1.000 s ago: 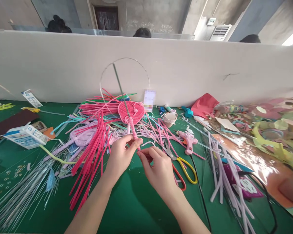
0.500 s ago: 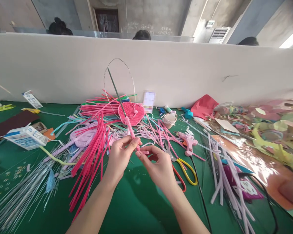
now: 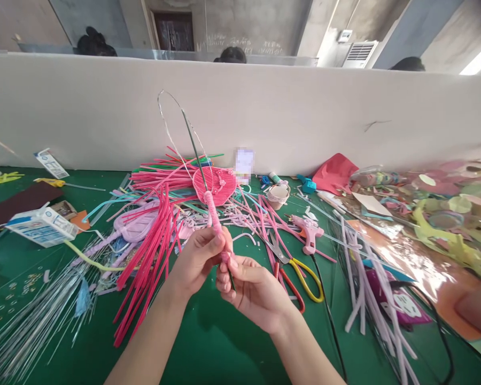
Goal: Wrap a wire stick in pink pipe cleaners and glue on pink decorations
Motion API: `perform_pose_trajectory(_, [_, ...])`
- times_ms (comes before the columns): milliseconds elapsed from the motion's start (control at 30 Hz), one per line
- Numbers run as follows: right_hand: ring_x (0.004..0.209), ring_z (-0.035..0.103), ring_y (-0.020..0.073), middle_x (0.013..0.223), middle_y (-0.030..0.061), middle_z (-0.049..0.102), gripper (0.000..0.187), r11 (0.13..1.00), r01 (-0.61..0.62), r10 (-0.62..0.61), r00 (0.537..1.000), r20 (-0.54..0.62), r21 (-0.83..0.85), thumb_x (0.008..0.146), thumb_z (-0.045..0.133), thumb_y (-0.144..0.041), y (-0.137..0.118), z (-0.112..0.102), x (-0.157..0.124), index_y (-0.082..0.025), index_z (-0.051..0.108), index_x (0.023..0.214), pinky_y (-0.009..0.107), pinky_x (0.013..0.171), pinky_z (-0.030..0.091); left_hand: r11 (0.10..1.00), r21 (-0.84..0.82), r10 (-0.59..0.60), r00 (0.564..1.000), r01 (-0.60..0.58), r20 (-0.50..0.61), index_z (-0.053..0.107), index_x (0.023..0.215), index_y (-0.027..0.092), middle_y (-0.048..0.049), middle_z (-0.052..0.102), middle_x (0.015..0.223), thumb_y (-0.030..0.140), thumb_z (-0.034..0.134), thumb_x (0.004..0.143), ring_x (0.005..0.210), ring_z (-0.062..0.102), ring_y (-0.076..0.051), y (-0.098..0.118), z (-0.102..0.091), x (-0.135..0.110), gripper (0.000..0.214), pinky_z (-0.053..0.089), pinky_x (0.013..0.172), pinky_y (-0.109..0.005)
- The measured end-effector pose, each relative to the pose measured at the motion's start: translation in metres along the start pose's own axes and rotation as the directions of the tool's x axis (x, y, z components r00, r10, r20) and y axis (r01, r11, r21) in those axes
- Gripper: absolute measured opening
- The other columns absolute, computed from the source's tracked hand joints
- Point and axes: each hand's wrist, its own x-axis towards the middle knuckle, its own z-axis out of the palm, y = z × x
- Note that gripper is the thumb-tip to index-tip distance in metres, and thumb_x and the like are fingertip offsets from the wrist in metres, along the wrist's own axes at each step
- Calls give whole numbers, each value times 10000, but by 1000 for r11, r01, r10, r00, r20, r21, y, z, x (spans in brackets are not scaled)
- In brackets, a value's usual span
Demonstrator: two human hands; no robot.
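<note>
- Nearest, right: a black cord trails over the tabletop from the glue gun; the right forearm could snag it and drag the gun along.
- The right grip pinches the pink wrap low on the stick, whose green end shows between the fingers; if the pinch slackens, the wrap could spring loose and unwind.
- Just beyond, left, the left grip is closed on the wrapped stick; too light a hold could let the stick turn, too hard a squeeze could flatten the wrap.
- Right of the hands lie scissors, their blades pointing far; a careless reach could meet an edge.
- Left of the hands, red stems fan out; a forearm brushing them could scatter the pile.
- Farther right, the glue gun rests among loose stems; whether it is hot cannot be told, but if so, contact could burn.
- Farthest, the stick's wire loop rises above the tabletop, before the white partition; thin, it could bend if knocked.
</note>
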Motion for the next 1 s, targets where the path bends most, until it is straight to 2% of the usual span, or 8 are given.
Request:
perform_pose_trajectory(100, [569,516,107,647,0,588,305,924,247,-300,942,-150,-292,720,780,-440,3,-1,3,-181,621,694,234,550,437,968,241,105,988,-76,-112,688,698,174,7,569,634,566,739,749,531,495,-111,4,-1,2,398,422,500,-239])
perform_pose_trajectory(233, [618,577,143,703,33,648,172,368,392,-797,601,-69,-843,858,630,-315,11,-5,7,-200,641,731,263,589,457,809,586,265,919,-48,-291,752,907,179,-10,648,731,539,705,794,546,450,-107,10,5,-1,380,371,516,-238])
perform_pose_trajectory(300, [636,601,153,729,50,674,176,184,362,-855,518,33,-914,885,577,-272,14,-6,7,-205,659,744,267,584,456,783,622,294,895,-25,-335,757,922,176,2,629,677,541,677,817,512,416,-101,11,8,-3,387,340,483,-235])
perform_pose_trajectory(367, [635,611,155,730,49,686,176,219,371,-839,544,20,-902,881,593,-283,16,-5,6,-206,667,741,266,582,466,803,596,279,898,-24,-340,761,884,172,6,615,640,541,650,841,498,425,-96,12,9,-4,388,338,472,-228])
perform_pose_trajectory(533, [602,587,125,649,7,651,251,832,336,-460,863,-211,-441,769,761,-404,8,-1,3,-174,677,712,242,583,477,922,379,190,942,-75,-276,757,766,162,1,628,639,509,714,804,465,458,-66,14,1,-1,351,350,464,-205])
perform_pose_trajectory(667, [552,544,77,639,-4,630,284,996,87,-88,995,-45,-14,688,839,-390,1,2,0,-146,695,701,200,547,448,988,135,80,994,-69,-76,735,675,160,10,564,546,529,760,753,450,481,-75,16,-5,3,378,354,449,-202])
perform_pose_trajectory(867, [570,548,95,663,1,630,278,929,267,-310,939,-146,-255,738,790,-410,5,1,2,-160,669,722,225,572,461,976,204,93,991,-72,-94,753,922,193,1,606,723,519,701,820,588,528,-94,12,-3,5,346,416,494,-195])
perform_pose_trajectory(1000, [630,600,144,707,38,661,154,386,370,-773,629,-78,-845,875,630,-302,11,-6,6,-177,665,794,267,600,473,877,473,259,913,-86,-314,711,939,199,-12,676,827,440,756,791,734,599,-130,10,7,0,286,424,528,-187])
